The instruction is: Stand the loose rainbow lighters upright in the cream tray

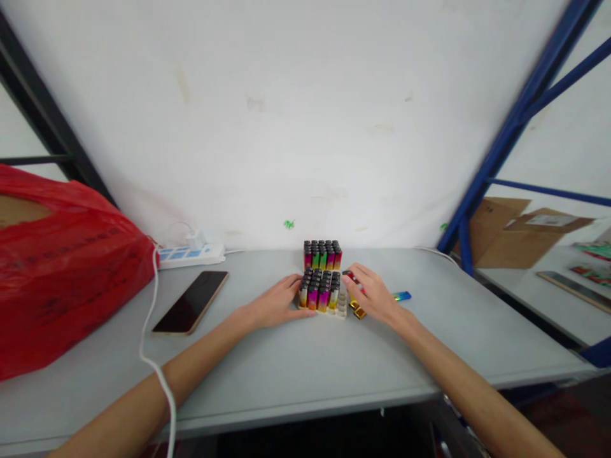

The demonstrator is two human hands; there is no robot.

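Observation:
Several colourful lighters with black tops stand in a pale tray (341,313), whose right end shows bare slots. My left hand (279,302) rests at the tray's left side, thumb along its front edge, fingers apart. At the right end, my right hand (367,292) is closed on a red lighter (351,276) with a dark top. Gold lighters (357,310) lie on the table under and beside that hand, and a blue one (402,296) lies to its right. Behind the tray stands another block of lighters (323,256).
A phone (191,303) lies on the grey table (305,375) at the left, near a white power strip (191,256). A white cable (155,366) crosses above my left forearm. A red bag (71,273) fills the far left; cardboard boxes (506,235) stand beyond the blue frame.

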